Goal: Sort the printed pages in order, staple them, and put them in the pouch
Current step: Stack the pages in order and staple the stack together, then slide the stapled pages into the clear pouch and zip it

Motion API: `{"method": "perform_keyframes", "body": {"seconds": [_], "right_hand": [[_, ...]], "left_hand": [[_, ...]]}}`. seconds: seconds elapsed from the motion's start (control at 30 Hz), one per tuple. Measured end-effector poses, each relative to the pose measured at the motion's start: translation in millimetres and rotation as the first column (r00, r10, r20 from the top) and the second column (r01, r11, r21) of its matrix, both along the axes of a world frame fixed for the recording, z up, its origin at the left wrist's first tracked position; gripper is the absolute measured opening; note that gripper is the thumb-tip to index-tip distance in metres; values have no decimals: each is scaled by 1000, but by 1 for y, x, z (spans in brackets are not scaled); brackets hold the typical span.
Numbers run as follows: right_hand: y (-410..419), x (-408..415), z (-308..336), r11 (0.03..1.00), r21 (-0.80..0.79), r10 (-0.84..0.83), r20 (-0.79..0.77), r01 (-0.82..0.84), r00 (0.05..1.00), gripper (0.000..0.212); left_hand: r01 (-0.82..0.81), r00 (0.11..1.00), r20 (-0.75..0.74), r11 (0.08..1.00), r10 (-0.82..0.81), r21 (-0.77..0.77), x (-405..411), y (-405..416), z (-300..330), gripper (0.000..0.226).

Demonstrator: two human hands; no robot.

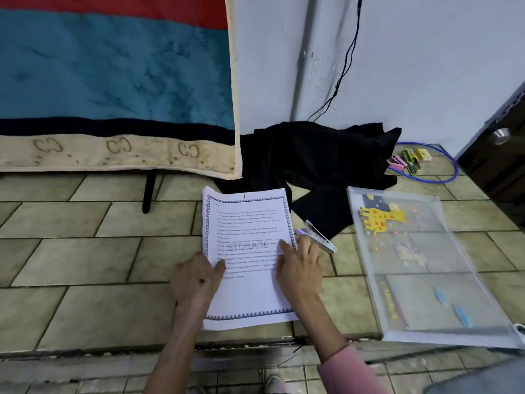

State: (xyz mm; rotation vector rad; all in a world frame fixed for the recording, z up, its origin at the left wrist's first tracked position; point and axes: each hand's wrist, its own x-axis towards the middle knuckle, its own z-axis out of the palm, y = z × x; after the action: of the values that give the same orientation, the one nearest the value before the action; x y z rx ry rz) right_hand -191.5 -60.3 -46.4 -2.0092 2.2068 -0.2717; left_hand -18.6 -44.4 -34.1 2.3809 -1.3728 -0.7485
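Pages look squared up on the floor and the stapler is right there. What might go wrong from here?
1. The stack of pages is only pinned flat by the left hand and right hand; lifting either may let sheets slide out of line before stapling.
2. The stapler lies just past the right hand's fingers, partly on the black cloth, so a reach could knock it away.
3. The pouch mouth is hard to tell; pages may snag on entry.

Dim, even indoor light; soft shadows; wide-angle bending at edges; slight blur; print on page unreadable.
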Motion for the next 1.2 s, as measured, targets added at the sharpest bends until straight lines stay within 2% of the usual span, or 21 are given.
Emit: {"method": "perform_keyframes", "body": {"seconds": [0.07,0.13,0.17,0.2,0.23,0.27,0.3,0.33,0.37,0.47,0.53,0.6,0.67,0.73,0.8,0.87,0.93,1.0,1.03,1.13,1.2], "right_hand": [[-3,-7,5,998,-65,26,90,-20,996,36],[-7,-29,12,985,-154,-32,253,72,967,37],[-8,-46,14,963,-212,-94,305,164,948,36],[-9,-67,14,928,-254,-182,329,272,927,37],[-9,-89,13,888,-264,-284,332,378,900,38],[-7,-112,9,850,-242,-386,320,468,865,39],[-3,-132,3,816,-200,-471,312,542,825,40],[3,-148,-2,791,-149,-524,337,594,782,40],[9,-160,-6,775,-106,-537,410,623,737,43],[19,-172,-13,759,-40,-462,671,650,580,51],[20,-175,-13,767,-9,-442,716,642,539,49],[20,-176,-10,776,29,-437,745,630,504,51],[20,-179,-4,791,48,-412,780,610,472,51],[20,-183,9,774,10,-411,768,633,491,49],[20,-193,26,700,-99,-492,651,707,578,49],[19,-205,42,669,-130,-555,568,732,608,52],[15,-208,58,779,13,-464,685,627,562,45],[10,-190,80,895,169,-323,884,412,339,30],[6,-174,87,932,196,-279,925,305,259,25],[-14,-114,90,977,214,-206,947,-7,247,26],[-26,-69,78,964,236,-203,950,-121,235,23]], "left_hand": [[-23,960,278,999,31,-31,-11,-1,12,59],[46,945,324,967,39,-249,-34,-4,23,61],[100,968,252,927,-7,-360,-51,-7,28,57],[116,993,60,901,-99,-418,-73,-11,32,49],[129,957,-193,916,-215,-381,-100,-14,38,40],[163,851,-450,950,-272,-266,-128,-16,41,33],[195,699,-671,969,-246,-152,-154,-17,43,28],[226,577,-801,974,-162,-34,-178,-20,43,30],[265,531,-838,964,-126,23,-199,-25,38,34],[354,652,-734,933,-192,70,-239,-45,14,51],[323,645,-745,944,-172,62,-258,-68,-29,57],[289,624,-768,956,-143,57,-268,-72,-35,58],[258,593,-789,966,-161,-3,-276,-65,-18,46],[204,564,-802,974,-197,-96,-277,-61,-1,31],[188,493,-836,968,-240,-167,-260,-64,15,10],[225,441,-841,945,-315,-236,-221,-69,39,12],[236,387,-832,915,-398,-328,-166,-70,65,13],[203,394,-816,906,-423,-371,-106,-69,81,11],[175,414,-818,917,-399,-359,-75,-68,85,10],[62,489,-830,960,-267,-273,7,-55,89,13],[-45,587,-795,973,-156,-225,52,-45,85,13]]}}
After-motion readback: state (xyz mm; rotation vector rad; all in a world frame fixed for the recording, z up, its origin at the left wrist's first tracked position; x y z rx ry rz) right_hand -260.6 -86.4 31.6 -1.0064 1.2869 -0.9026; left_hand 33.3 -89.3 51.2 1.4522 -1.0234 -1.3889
